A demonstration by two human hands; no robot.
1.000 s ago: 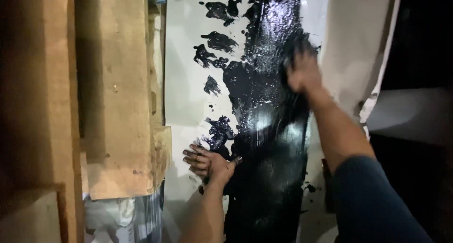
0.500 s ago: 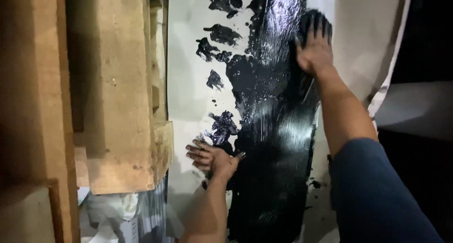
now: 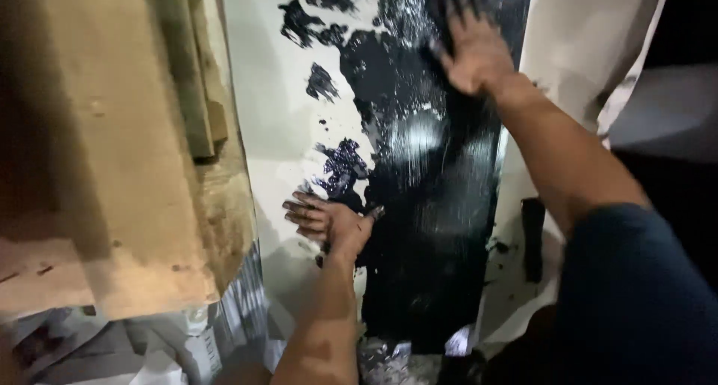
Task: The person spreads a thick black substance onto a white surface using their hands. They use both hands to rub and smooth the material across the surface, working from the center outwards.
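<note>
Both of our hands lie flat with the fingers spread, gripping nothing. From the head view, our right hand (image 3: 473, 52) presses palm-down at about one o'clock, on the upper end of the wet black coating (image 3: 426, 205), which runs as a long glossy band down the middle of the pale sheet (image 3: 262, 93). Our left hand (image 3: 329, 220) rests at about six o'clock, its fingers pointing toward nine o'clock, touching the left edge of the band just below a splattered black patch (image 3: 340, 164). Both palms look smeared with the black stuff.

As we judge it, the main risk is spread: the left hand sits on bare pale sheet, so any slide toward nine o'clock would drag black onto it. The wooden planks (image 3: 112, 168) stand just beside the sheet at nine o'clock, and a smeared finger could mark them. The gloss suggests a slick film, so the right hand could skid if we lean on it, and the dark blue sleeve (image 3: 636, 295) hangs near the band's right edge at four o'clock and may pick up a stain. Crumpled paper (image 3: 134, 355) lies at seven o'clock, well apart.
</note>
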